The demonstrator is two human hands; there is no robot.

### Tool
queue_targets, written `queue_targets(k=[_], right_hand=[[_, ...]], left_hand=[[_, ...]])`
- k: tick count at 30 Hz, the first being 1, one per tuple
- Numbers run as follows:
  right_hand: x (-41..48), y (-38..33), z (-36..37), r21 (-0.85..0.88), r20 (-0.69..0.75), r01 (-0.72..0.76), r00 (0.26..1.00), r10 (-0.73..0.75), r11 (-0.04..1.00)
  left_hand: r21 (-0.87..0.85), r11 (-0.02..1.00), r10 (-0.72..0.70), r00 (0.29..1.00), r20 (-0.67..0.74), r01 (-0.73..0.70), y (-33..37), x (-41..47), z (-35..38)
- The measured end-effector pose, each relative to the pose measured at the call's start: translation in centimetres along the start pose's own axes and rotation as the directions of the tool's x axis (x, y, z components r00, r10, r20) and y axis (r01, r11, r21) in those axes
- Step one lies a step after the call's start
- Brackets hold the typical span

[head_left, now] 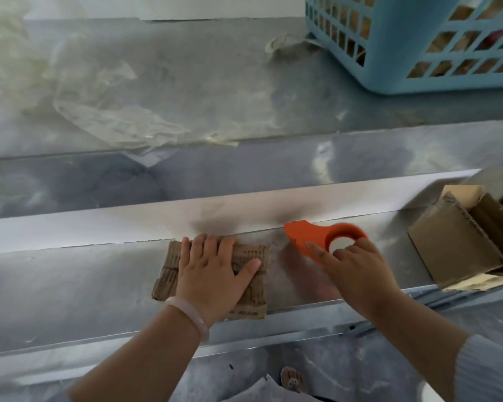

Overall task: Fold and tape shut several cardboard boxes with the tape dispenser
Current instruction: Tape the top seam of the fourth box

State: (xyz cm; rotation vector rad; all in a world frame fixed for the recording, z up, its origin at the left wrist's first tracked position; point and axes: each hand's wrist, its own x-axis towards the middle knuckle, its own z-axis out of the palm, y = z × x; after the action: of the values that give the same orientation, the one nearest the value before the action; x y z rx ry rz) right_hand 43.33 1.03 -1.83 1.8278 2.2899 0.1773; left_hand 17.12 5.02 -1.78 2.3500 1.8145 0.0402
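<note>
Two boxes (253,258) (456,245), one tape dispenser (305,236).

A scuffed grey metal surface (70,285), stepped in long ridges, carries a flattened cardboard box (251,251) near its front edge. Just right of that box is the orange tape dispenser (305,236), and farther right an open cardboard box (453,250). Beyond it to the right stands a blue basket (389,53). Beyond it to the left lies crumpled clear plastic (105,111).

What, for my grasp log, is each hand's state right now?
Left hand: open, pressing flat on the box.
Right hand: closed on the dispenser.
</note>
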Motion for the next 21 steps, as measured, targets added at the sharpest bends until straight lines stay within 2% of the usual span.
queue_targets(k=[3,7,10,14,16,18,20,21], right_hand=[[0.5,0.2,2.9,-0.043,-0.194,-0.009,0.981,0.001,0.999],[-0.9,-3.1,4.7,0.004,-0.134,-0.032,0.990,0.032,0.999],[-1.1,-5.1,5.4,0.034,-0.047,-0.067,0.997,0.069,0.997],[-0.7,-7.4,5.5,0.034,0.106,-0.066,0.992,0.062,0.997],[-0.7,-7.5,5.3,0.024,0.201,-0.087,0.976,0.081,0.996],[-0.9,-7.9,4.5,0.029,0.197,-0.129,0.973,0.121,0.991],[-1.6,-8.0,3.4,0.095,0.211,-0.174,0.966,0.151,0.980],[-2.1,-8.2,2.6,0.188,0.236,-0.211,0.958,0.165,0.959]], left_hand=[[-0.109,0.994,0.007,0.999,0.032,-0.003,-0.2,0.0,-0.5],[-0.383,0.923,-0.009,0.998,0.057,0.030,-1.2,-0.1,-1.6],[-0.537,0.844,-0.012,0.999,-0.033,-0.007,-2.4,-0.6,-2.1],[-0.424,0.893,0.099,0.985,-0.138,-0.149,-4.8,-1.7,-2.2],[-0.288,0.933,0.186,0.975,-0.124,-0.215,-5.9,-2.2,-1.9],[-0.148,0.954,0.253,0.964,-0.076,-0.262,-6.9,-2.6,-1.1],[-0.053,0.956,0.285,0.956,-0.071,-0.289,-7.6,-3.0,-0.2],[-0.026,0.958,0.285,0.956,-0.072,-0.287,-7.8,-3.1,0.0]])
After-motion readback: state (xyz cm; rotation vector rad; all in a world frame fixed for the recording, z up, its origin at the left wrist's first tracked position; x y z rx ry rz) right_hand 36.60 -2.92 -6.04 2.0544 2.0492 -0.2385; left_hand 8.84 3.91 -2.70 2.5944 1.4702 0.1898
